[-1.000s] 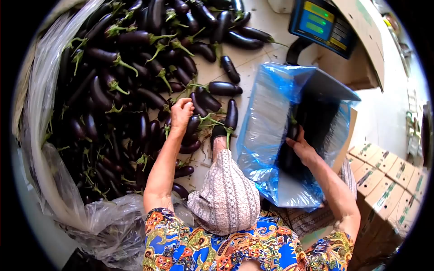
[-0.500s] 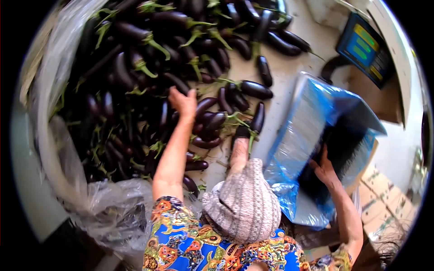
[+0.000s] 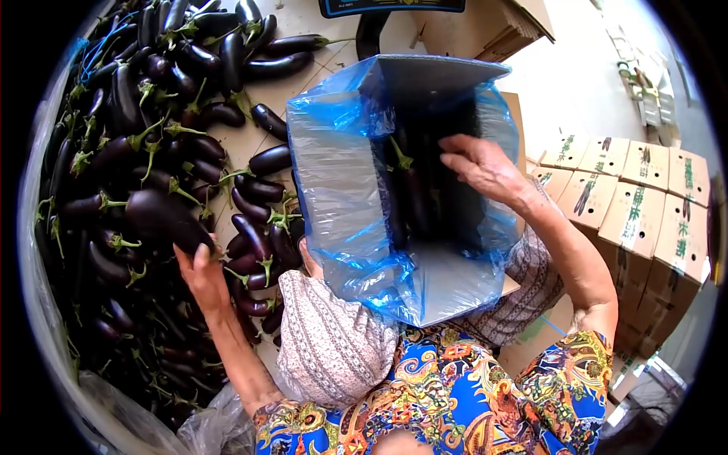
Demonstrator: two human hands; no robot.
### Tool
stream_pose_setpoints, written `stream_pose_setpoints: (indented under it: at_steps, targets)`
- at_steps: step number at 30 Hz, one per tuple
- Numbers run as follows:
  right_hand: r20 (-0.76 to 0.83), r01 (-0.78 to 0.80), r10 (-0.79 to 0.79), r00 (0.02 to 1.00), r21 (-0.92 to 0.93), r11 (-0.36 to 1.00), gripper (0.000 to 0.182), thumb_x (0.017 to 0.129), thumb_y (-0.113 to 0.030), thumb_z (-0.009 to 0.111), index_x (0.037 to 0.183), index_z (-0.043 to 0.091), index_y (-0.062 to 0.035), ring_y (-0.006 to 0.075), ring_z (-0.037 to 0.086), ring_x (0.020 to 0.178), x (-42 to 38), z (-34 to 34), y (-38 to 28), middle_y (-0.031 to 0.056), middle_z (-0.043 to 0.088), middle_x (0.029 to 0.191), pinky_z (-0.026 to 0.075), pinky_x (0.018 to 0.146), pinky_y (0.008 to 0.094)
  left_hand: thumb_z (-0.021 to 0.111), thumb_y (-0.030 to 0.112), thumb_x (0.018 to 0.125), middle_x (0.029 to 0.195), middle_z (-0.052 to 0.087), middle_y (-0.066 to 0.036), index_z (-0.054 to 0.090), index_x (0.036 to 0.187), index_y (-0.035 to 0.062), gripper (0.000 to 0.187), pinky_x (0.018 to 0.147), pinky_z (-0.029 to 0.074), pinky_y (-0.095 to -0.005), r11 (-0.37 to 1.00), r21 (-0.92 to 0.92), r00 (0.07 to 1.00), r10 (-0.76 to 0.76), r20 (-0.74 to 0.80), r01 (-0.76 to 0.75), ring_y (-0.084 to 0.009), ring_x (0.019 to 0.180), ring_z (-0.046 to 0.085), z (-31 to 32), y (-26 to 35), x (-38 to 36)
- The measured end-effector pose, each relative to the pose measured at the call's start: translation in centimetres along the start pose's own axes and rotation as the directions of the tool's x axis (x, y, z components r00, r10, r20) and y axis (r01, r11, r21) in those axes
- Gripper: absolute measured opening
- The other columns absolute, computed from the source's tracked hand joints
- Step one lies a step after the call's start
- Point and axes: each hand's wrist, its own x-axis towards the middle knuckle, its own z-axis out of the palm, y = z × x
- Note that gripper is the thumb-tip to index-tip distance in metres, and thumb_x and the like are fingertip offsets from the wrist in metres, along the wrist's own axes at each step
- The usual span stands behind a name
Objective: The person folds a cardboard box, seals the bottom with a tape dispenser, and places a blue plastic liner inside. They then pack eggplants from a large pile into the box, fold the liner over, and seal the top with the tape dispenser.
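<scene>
A big heap of dark purple eggplants (image 3: 136,136) with green stems covers the floor on the left. My left hand (image 3: 199,270) is closed around a large eggplant (image 3: 165,220) and holds it just above the heap. In front of me stands a cardboard box lined with a blue plastic bag (image 3: 341,189), tilted toward me, with several eggplants (image 3: 413,193) standing inside. My right hand (image 3: 479,165) reaches into the box opening with fingers spread, near the eggplants inside.
My knees in patterned cloth (image 3: 334,345) sit between the heap and the box. Stacked printed cartons (image 3: 644,205) stand on the right. A scale display (image 3: 390,6) and a brown carton (image 3: 485,26) are at the top. Clear plastic sheeting (image 3: 136,432) edges the heap.
My view swung right. The left hand has lifted a large eggplant from the heap. The right hand moved from the box's lower edge up into its opening.
</scene>
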Motion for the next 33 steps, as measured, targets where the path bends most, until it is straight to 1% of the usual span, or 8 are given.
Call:
stream_pose_setpoints:
  at_steps: [6,10,15,17,21,23,27,33]
  targets:
    - [-0.042,0.669,-0.791,0.611,-0.507,0.543,0.072,0.07,-0.017,0.079,0.135,0.051,-0.0053,0.0348,0.053,0.119,-5.3,-1.1,-9.7,0.0191,0.054,0.131,0.045,0.099,0.0442,0.071,0.024,0.069,0.109,0.067,-0.014,0.054,0.13,-0.0031,0.069,0.088,0.05,-0.0346,0.84,0.436,0.644,-0.143,0.752,-0.323,-0.0227,0.098,0.066,12.8,10.9,-1.1]
    - [0.034,0.55,-0.689,0.724,-0.631,0.546,0.097,0.064,-0.024,0.084,0.146,0.037,-0.0018,0.0238,0.061,0.083,-6.8,-0.3,-8.4,0.0106,0.063,0.094,0.052,0.068,0.0375,0.074,0.039,0.078,0.082,0.069,-0.017,0.061,0.111,0.0,0.053,0.068,0.053,-0.0358,0.811,0.371,0.223,-0.3,0.928,-0.452,-0.0265,0.072,0.069,21.6,12.4,0.3]
    - [0.083,0.394,-0.442,0.893,-0.616,0.682,0.103,0.064,-0.035,0.086,0.141,0.033,0.0078,0.034,0.064,0.09,-9.4,-0.9,-7.0,0.0184,0.065,0.096,0.052,0.078,0.0453,0.071,0.056,0.081,0.075,0.065,-0.009,0.067,0.109,0.0014,0.061,0.059,0.051,-0.0311,0.834,0.201,-0.102,-0.291,0.951,-0.514,-0.0162,0.06,0.062,28.3,7.4,1.9]
    - [0.022,0.328,-0.351,0.936,-0.411,0.851,0.097,0.067,-0.036,0.085,0.137,0.035,0.0096,0.0389,0.065,0.094,-9.4,-0.7,-6.0,0.0247,0.066,0.099,0.05,0.082,0.0474,0.069,0.056,0.083,0.074,0.067,-0.011,0.068,0.104,-0.0013,0.061,0.05,0.048,-0.0318,0.709,0.49,-0.065,-0.598,0.799,-0.508,-0.0134,0.057,0.06,30.5,9.3,1.7]
    - [0.203,-0.077,0.093,0.975,-0.087,0.993,0.077,0.076,-0.039,0.078,0.121,0.04,0.0103,0.0479,0.062,0.101,-7.6,-0.2,-5.4,0.0345,0.063,0.101,0.048,0.09,0.0489,0.068,0.027,0.088,0.081,0.063,-0.016,0.067,0.097,0.001,0.028,0.07,0.051,-0.0385,0.279,0.13,0.22,0.323,0.92,-0.951,-0.0348,0.077,0.064,31.4,5.9,1.9]
    - [0.118,-0.097,0.108,0.987,-0.093,0.991,0.077,0.077,-0.042,0.075,0.117,0.039,0.0114,0.048,0.061,0.103,-6.4,0.6,-3.8,0.0353,0.063,0.103,0.047,0.093,0.0481,0.068,0.025,0.088,0.09,0.065,-0.017,0.066,0.1,-0.0003,0.028,0.073,0.051,-0.0369,0.303,0.085,0.222,0.454,0.863,-0.949,-0.0315,0.08,0.065,30.9,6.6,2.1]
    - [0.083,-0.223,0.228,0.97,-0.071,0.972,0.081,0.077,-0.042,0.074,0.12,0.037,0.0156,0.0456,0.061,0.108,-3.6,1.9,0.1,0.0361,0.061,0.111,0.047,0.094,0.0443,0.066,0.015,0.089,0.087,0.068,-0.015,0.066,0.099,-0.0017,0.02,0.069,0.052,-0.0342,0.668,0.145,0.359,0.193,0.913,-0.73,-0.025,0.078,0.068,27.4,6.5,1.3]
    - [0.033,-0.263,0.28,0.959,-0.253,0.931,0.095,0.081,-0.038,0.07,0.137,0.021,0.0215,0.0448,0.064,0.1,-3.2,4.7,1.4,0.0355,0.063,0.105,0.051,0.09,0.0444,0.069,0.013,0.084,0.102,0.064,-0.015,0.064,0.109,0.0016,0.028,0.087,0.048,-0.0423,0.496,0.252,0.293,0.006,0.956,-0.831,-0.0326,0.1,0.061,23.5,2.8,-0.5]
